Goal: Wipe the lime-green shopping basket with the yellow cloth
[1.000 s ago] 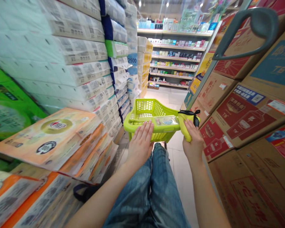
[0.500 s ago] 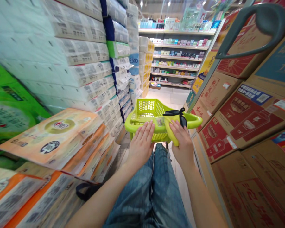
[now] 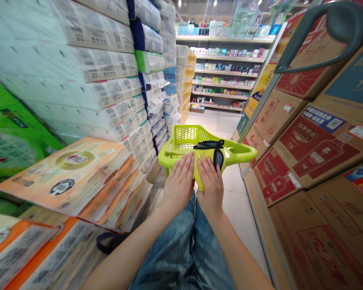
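Note:
A lime-green plastic basket (image 3: 186, 133) with perforated walls stands in front of my knees. My left hand (image 3: 180, 177) lies with its fingers straight and together on the near rim of the basket, left of the cloth. Over the middle of that rim hangs a yellow cloth (image 3: 206, 153) with black trim. My right hand (image 3: 211, 175) presses the cloth against the rim, its fingers over the yellow fabric. The thumb side of my right hand is close beside my left hand. What lies under the right palm is hidden.
Stacked tissue packs (image 3: 105, 60) rise along the left, with orange packs (image 3: 69, 169) nearer. Cardboard cartons (image 3: 317, 133) line the right side. A grey curved handle (image 3: 308, 32) juts in at upper right. Stocked shelves (image 3: 226, 60) stand beyond the tiled floor (image 3: 240, 201).
My right hand has slid left along the basket rim, taking the yellow cloth with it, until close to my left hand. The left hand and the basket have stayed nearly in place.

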{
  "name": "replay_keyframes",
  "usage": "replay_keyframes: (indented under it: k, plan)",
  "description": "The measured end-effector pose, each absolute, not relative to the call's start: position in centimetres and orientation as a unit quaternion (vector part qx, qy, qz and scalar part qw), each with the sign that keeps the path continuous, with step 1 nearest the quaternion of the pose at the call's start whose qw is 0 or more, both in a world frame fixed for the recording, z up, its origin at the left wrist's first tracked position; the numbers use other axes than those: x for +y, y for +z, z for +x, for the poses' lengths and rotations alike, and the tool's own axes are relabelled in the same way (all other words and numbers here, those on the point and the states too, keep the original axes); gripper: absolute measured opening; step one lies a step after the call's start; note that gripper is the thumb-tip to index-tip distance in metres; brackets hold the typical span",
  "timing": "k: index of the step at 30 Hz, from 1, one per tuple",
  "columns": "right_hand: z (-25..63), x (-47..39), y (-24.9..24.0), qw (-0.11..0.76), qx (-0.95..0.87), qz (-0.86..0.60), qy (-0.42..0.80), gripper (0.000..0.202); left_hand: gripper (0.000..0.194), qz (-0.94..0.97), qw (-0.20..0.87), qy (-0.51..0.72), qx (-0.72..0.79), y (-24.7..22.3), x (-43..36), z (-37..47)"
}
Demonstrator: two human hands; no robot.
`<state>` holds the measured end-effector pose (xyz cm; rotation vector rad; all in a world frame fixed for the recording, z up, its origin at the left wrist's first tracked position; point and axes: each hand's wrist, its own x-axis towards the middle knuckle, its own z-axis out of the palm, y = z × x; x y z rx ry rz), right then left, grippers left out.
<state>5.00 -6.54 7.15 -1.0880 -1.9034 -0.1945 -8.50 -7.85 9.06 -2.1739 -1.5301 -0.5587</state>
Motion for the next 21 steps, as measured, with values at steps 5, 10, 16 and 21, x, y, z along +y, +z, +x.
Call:
replay_keyframes:
  k: [5,10,16,21]
  plan:
    - [7.4,-5.9,6.9,0.443,-0.8,-0.397,-0.083,0.08,0.065,-0.783,0.205,-0.205,-0.55,9.2,-8.0,-8.6]
    - [13.1,-3.4,6.2,0.523,-0.727,-0.435,-0.093,0.077,0.066,-0.783,0.201,-0.199,-0.554,9.3,-8.0,-8.4]
    - [12.2,-3.2,6.4,0.549,-0.659,-0.503,-0.106,0.074,0.067,-0.78,0.203,-0.199,-0.558,9.2,-7.9,-8.3]
    - [6.2,-5.9,6.8,0.477,-0.752,-0.448,-0.078,0.08,0.065,-0.78,0.206,-0.204,-0.554,9.1,-7.9,-8.4]
